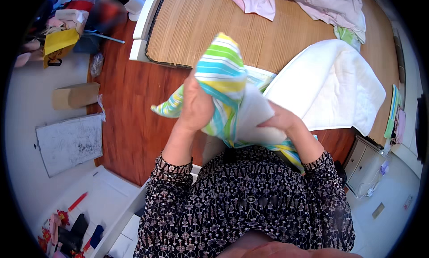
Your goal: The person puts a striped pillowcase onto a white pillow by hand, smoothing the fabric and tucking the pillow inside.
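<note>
A striped cloth cover (221, 63) in green, turquoise, yellow and white is held up in front of my body. My left hand (196, 106) is closed round its left side, below a corner that points upward. Another striped end sticks out to the left of that wrist. My right hand (281, 118) grips a bunched white part (254, 115) next to the stripes; some of its fingers are hidden in the folds. More striped cloth hangs below, against my shirt. A thick white quilted pad (330, 86) spreads over the bed's near edge just right of my right hand.
A bed with a woven bamboo mat (192, 25) lies ahead, pale pink clothing (313, 3) heaped at its far side. On the left, a whiteboard (71, 142) and a brown paper bag (76, 96) stand by the wall. A small grey cabinet (364, 162) is at right.
</note>
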Available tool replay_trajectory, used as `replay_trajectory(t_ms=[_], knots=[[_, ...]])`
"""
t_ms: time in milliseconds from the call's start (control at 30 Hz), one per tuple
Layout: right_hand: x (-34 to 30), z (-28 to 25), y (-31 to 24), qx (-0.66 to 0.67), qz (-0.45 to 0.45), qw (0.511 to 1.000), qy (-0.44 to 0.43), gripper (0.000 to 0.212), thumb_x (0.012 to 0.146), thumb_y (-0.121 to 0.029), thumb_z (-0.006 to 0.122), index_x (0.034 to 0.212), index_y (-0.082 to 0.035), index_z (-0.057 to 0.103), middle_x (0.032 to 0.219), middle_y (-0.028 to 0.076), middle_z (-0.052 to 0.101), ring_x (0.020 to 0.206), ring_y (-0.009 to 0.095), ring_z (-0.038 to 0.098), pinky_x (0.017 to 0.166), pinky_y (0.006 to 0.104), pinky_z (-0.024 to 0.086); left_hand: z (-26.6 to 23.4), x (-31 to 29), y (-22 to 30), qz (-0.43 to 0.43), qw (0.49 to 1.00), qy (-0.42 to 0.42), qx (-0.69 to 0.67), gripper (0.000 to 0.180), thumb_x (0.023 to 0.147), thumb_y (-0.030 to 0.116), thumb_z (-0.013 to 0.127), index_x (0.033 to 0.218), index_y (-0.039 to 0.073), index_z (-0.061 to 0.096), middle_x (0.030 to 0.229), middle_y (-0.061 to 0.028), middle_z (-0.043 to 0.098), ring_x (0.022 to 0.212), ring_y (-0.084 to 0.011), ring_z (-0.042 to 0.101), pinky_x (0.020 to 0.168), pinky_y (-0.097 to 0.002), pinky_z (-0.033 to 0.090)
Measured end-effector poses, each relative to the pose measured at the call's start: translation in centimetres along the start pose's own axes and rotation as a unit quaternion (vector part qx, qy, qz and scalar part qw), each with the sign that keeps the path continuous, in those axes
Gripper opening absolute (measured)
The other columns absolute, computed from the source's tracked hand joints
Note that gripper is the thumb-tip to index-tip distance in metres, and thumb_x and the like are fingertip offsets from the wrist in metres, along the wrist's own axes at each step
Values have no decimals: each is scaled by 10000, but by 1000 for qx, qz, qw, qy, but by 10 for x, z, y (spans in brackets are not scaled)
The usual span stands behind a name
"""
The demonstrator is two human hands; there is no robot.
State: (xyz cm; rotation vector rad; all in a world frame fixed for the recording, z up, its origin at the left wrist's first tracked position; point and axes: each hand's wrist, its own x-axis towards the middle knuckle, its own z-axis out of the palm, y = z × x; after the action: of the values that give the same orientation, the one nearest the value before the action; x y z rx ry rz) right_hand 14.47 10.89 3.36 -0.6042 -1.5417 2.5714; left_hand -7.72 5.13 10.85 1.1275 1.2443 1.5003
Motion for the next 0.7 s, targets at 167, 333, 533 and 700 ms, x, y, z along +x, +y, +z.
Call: replay_trajectory(t_ms=[167, 333, 533, 700], knots=[[16, 28, -11, -27, 37, 998, 49, 716, 805, -162, 653, 1413, 6, 315, 1384, 145, 439, 1287, 253, 398, 1086, 364, 293, 35, 8, 32, 4, 990, -63, -122, 301, 936, 111, 484, 1206, -14, 533, 1107, -66, 618, 953, -116, 584, 827, -274, 477], [14, 26, -1, -31, 40, 995, 85, 705, 813, -166, 641, 1412, 10, 312, 1386, 157, 434, 1288, 263, 395, 1084, 368, 294, 80, 1, 30, 134, 978, -148, 66, 434, 872, 11, 514, 1306, 0, 483, 1212, -138, 578, 1067, -237, 577, 921, -272, 427], [-72, -7, 14, -147, 15, 975, 164, 700, 815, -167, 639, 1410, 11, 315, 1383, 159, 436, 1285, 265, 398, 1082, 368, 295, 123, -28, 56, 81, 960, -269, 12, 479, 856, -8, 497, 1323, 97, 501, 1190, -184, 544, 1038, -344, 568, 897, -347, 445], [-131, -38, 25, -188, 26, 937, 292, 696, 817, -168, 637, 1408, 11, 317, 1380, 161, 437, 1283, 267, 399, 1081, 368, 295, 132, -22, 68, 179, 955, -237, -11, 433, 874, 21, 553, 1291, 139, 547, 1180, -177, 554, 1013, -347, 571, 904, -350, 446]])
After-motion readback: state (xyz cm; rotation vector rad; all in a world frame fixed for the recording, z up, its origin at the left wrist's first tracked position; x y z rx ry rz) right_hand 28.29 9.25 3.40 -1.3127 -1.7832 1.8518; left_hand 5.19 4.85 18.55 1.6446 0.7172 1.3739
